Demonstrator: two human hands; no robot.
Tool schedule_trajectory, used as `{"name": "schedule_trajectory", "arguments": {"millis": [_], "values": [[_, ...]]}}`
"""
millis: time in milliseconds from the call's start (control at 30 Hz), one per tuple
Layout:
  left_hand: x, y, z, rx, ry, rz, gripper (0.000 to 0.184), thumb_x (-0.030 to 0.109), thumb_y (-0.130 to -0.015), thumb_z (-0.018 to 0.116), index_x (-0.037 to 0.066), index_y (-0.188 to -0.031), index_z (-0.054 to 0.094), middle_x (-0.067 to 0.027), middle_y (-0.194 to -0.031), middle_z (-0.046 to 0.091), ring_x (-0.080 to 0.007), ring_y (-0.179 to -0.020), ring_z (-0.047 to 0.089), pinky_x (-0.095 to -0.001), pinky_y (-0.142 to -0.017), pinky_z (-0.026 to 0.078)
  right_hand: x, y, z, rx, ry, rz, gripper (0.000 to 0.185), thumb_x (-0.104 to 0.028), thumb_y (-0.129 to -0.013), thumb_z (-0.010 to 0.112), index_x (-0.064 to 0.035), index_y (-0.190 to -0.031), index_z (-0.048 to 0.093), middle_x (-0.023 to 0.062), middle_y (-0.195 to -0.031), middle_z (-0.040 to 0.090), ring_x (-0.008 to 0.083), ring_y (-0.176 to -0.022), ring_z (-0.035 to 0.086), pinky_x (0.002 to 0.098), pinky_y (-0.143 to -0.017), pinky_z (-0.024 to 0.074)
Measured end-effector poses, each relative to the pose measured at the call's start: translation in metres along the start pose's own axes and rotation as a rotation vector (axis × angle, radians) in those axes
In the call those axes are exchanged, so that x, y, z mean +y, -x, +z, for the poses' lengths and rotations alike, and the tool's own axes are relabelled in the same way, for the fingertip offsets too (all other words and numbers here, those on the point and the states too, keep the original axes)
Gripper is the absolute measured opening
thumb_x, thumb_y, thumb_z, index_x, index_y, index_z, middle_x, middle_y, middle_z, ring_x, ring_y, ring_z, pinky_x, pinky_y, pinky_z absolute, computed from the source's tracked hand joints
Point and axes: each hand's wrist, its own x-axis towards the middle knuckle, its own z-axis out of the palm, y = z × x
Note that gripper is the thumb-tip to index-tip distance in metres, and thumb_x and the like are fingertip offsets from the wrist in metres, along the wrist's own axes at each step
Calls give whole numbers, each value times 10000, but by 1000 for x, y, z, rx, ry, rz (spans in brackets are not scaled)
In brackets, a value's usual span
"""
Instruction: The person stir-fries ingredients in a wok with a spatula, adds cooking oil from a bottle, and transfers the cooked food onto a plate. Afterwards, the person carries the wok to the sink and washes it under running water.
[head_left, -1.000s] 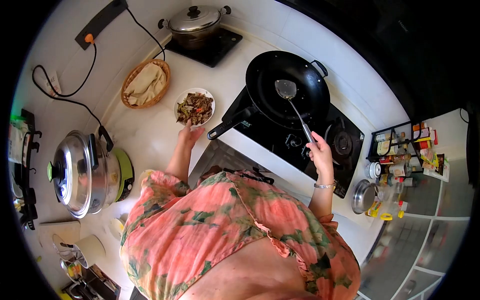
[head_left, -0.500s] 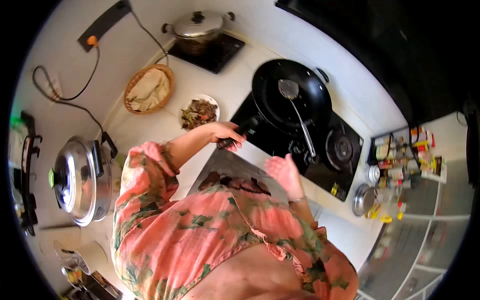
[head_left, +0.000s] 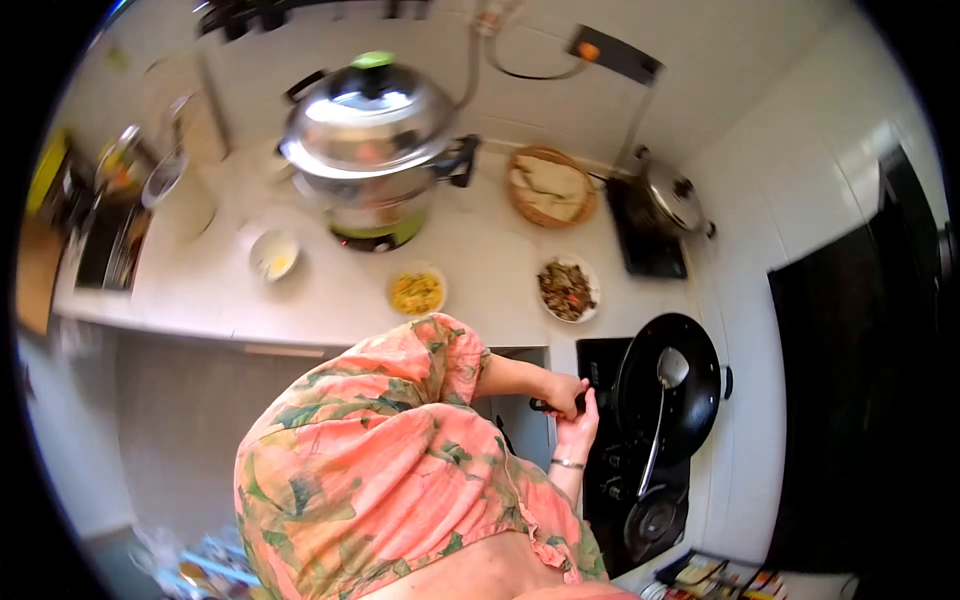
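Note:
A black wok (head_left: pixel 700 420) stands on the black hob, its long handle pointing toward me. My left hand (head_left: pixel 563 394) is closed around that handle. Right beside it, my right hand (head_left: pixel 576 428), with a bracelet at the wrist, is against the handle with its fingers around it; they partly hide the grip. A metal spatula (head_left: pixel 655 430) rests in the wok, its head inside and its shaft hanging over the near rim. A plate of cooked dark food with red bits (head_left: pixel 567 289) sits on the counter left of the wok.
A bowl of yellow food (head_left: pixel 416 292), a small white bowl (head_left: pixel 273 256) and a large steamer pot (head_left: pixel 372 130) stand on the counter (head_left: pixel 480 270). Behind are a wicker basket (head_left: pixel 551 188) and a lidded pot (head_left: pixel 668 197). Seasonings (head_left: pixel 700 578) lie at the lower right.
My view has turned left, bringing more of the counter into sight. My right hand, open and apart before, has come to the wok handle beside my left hand, which keeps its hold.

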Motion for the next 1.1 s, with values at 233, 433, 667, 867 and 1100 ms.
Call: {"name": "schedule_trajectory", "arguments": {"millis": [233, 433, 667, 867, 1100], "values": [[-4, 169, 66, 119, 215, -68, 400, 110, -696, 599, -8, -1073, 537, -71, -570, 551, -166, -459, 554, -310, -414, 438, 85, 133, 42, -290, 137, -33, 265, -184, -917, 530, -88, -1162, 509, 77, -1239, 534, 273, -1147, 493, 455, -929, 439], [13, 347, 146, 363, 386, -69, 410, 101, -708, 577, -9, -1100, 525, -70, -654, 565, -150, -528, 560, -297, -468, 449, 162, 267, 84, -569, 157, 242, 373, 8, -838, 487, -60, -1203, 447, 106, -1314, 458, 257, -1208, 435, 449, -1005, 382], [21, 519, 191, 540, 569, -280, 349, 86, -706, 559, 10, -1043, 509, -63, -569, 532, -152, -441, 536, -287, -407, 436, 266, 354, 144, -666, 220, 536, 384, 36, -835, 502, -57, -1201, 435, 124, -1341, 421, 256, -1224, 420, 414, -1058, 334], [-17, 655, 206, 844, 738, -230, 333, 85, -688, 549, 40, -1016, 512, -40, -563, 507, -121, -441, 509, -255, -400, 394, 382, 387, 221, -879, 354, 733, 389, 19, -811, 569, -84, -1175, 478, 122, -1324, 440, 263, -1150, 492, 432, -983, 422], [-81, 847, 212, 1145, 742, -271, 342, 91, -713, 542, 46, -1052, 525, -30, -618, 519, -102, -450, 513, -241, -424, 429, 561, 452, 335, -1022, 392, 992, 404, -8, -812, 600, -74, -1177, 438, 116, -1309, 444, 256, -1155, 481, 422, -981, 413]]}}
